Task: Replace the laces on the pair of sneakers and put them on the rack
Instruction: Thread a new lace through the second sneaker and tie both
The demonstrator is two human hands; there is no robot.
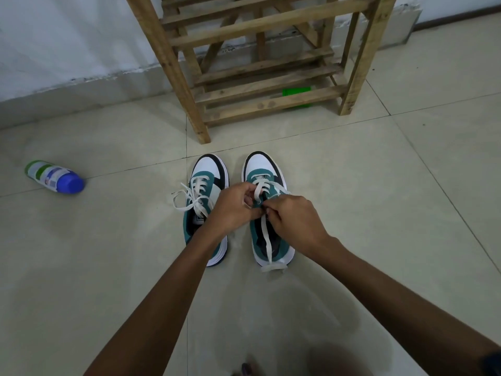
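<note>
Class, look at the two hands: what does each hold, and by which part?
Both the left hand and the right hand pinch the white lace of the right-side sneaker, near its upper eyelets.

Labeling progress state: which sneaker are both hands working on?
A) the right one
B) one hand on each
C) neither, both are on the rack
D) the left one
A: the left hand and right hand both pinch the lace over the right sneaker, while the left sneaker sits untouched beside it on the floor, in front of the rack.
</note>
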